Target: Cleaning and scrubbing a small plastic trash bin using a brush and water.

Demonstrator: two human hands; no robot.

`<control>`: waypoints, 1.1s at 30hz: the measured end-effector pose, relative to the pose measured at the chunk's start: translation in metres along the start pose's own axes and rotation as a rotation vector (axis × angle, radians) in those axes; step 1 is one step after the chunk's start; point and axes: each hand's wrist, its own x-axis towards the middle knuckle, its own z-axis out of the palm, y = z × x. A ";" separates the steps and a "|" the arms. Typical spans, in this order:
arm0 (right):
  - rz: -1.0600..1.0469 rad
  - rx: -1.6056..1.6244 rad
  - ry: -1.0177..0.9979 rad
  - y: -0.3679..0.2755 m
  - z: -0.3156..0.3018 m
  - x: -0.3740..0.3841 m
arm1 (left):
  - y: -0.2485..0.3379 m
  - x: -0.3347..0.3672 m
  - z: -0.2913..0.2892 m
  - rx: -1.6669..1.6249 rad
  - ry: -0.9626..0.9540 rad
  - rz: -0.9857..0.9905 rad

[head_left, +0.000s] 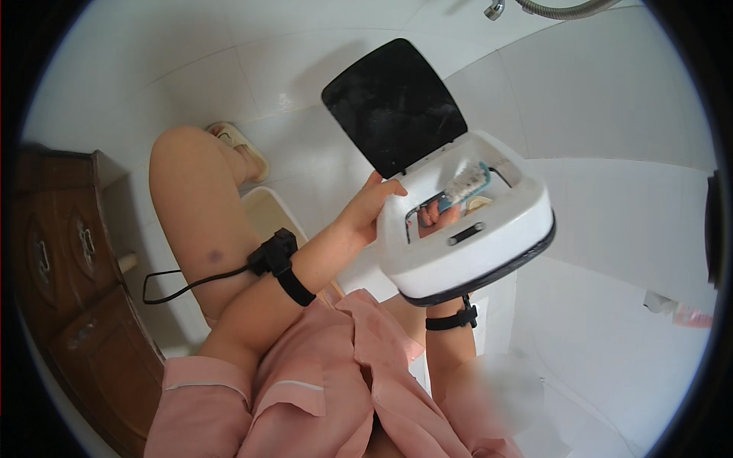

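A white plastic bin top [473, 252] with a dark rim is held tilted in front of me. Its black flip lid [393, 107] stands swung open on the far side. My left hand [365, 208] grips the top's left edge near the hinge, fingers closed round it. From underneath, my right hand [439, 216] shows through the rectangular opening, its fingers curled round a teal scrub brush [467, 185] with pale bristles. The brush lies within the opening against its inner side. Part of my right hand is hidden by the white frame.
Below my left forearm stands a cream bin [267, 210]. A dark wooden cabinet [84, 290] is on the left. White tiled wall [298, 61] rises ahead, with a metal tap [495, 10] and hose [569, 11] at the top. A slippered foot [240, 149] rests on the floor.
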 end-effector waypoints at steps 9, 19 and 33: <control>-0.150 -0.144 -0.199 -0.017 -0.023 0.008 | 0.000 -0.002 0.005 0.324 -0.132 -0.201; -0.636 -1.244 0.034 -0.045 -0.048 0.030 | -0.008 -0.019 0.009 0.281 -0.035 -0.095; -0.817 -1.411 0.109 -0.050 -0.019 0.053 | 0.000 -0.033 0.025 0.323 0.114 -0.028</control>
